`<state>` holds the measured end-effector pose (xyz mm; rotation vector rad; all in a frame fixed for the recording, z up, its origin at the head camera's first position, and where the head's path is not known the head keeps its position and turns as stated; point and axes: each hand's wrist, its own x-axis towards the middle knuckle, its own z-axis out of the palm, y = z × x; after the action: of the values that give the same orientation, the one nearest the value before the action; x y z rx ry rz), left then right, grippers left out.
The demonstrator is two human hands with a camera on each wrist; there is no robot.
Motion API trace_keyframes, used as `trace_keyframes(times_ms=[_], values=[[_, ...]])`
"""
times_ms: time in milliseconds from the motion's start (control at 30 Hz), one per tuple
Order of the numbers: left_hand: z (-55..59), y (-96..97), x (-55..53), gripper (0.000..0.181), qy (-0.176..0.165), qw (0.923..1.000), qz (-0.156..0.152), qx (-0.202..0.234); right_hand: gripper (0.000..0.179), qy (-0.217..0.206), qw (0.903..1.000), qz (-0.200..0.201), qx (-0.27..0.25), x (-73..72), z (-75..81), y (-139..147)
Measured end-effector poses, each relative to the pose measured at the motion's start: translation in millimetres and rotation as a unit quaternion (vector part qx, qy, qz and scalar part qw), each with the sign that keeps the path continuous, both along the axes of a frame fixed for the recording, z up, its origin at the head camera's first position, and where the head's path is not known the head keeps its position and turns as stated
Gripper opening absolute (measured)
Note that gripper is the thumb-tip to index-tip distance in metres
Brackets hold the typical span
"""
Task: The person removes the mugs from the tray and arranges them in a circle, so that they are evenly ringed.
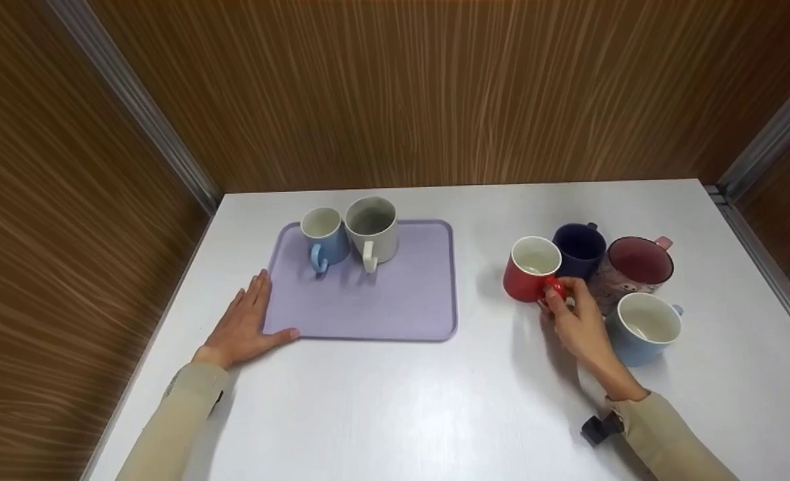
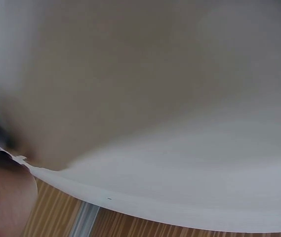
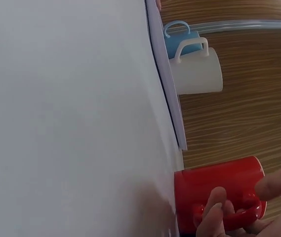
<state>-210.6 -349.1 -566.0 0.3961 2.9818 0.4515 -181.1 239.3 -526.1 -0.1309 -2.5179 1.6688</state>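
My right hand (image 1: 581, 327) holds a red mug (image 1: 521, 284) by its handle, thumb and fingers around it. In the right wrist view the red mug (image 3: 219, 180) stands upright with its base at the table surface. Flat and spread, my left hand (image 1: 241, 331) rests at the near left corner of a light purple tray (image 1: 395, 304), with the thumb along the front rim. On the tray's back left stand a light blue mug (image 1: 331, 248) and a larger white mug (image 1: 386, 246), handles toward me. The left wrist view shows mostly blurred sleeve and table.
Close around my right hand stand a dark blue mug (image 1: 578, 257), a patterned pink mug (image 1: 612, 280) and a pale blue mug (image 1: 635, 347). Wood-grain panels (image 1: 395, 93) enclose the back and sides of the white table (image 1: 381, 401).
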Motion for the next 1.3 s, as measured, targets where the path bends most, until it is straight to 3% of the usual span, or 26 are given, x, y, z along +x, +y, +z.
trace_keyframes(times_ms=[100, 300, 567, 867, 1067, 1300], values=[[0.8, 3.0, -2.3, 0.13, -0.002, 1.0, -0.004, -0.002, 0.039, 0.012, 0.9994, -0.003, 0.033, 7.6, -0.1, 0.8], [2.4, 7.2, -10.6, 0.131, -0.005, 0.9999, -0.009, -0.004, 0.049, 0.095, 0.9908, -0.02, 0.095, 21.3, 2.6, -0.7], [0.8, 3.2, -7.7, 0.131, -0.009, 0.9999, -0.003, -0.009, 0.05, 0.167, 0.9804, -0.02, 0.103, 24.4, 10.9, -12.2], [-3.1, 1.7, -0.3, 0.13, 0.002, 1.0, 0.0, 0.004, 0.044, 0.231, 0.9676, 0.023, 0.1, 15.7, 23.2, -31.9], [-3.2, 3.3, -4.3, 0.129, 0.011, 0.9999, -0.005, 0.004, 0.035, 0.232, 0.9672, 0.055, 0.088, 1.4, 32.1, -50.5], [-3.1, -1.3, -1.1, 0.129, 0.009, 1.0, -0.001, 0.003, 0.033, 0.178, 0.9768, 0.107, 0.052, -19.9, 36.7, -88.2]])
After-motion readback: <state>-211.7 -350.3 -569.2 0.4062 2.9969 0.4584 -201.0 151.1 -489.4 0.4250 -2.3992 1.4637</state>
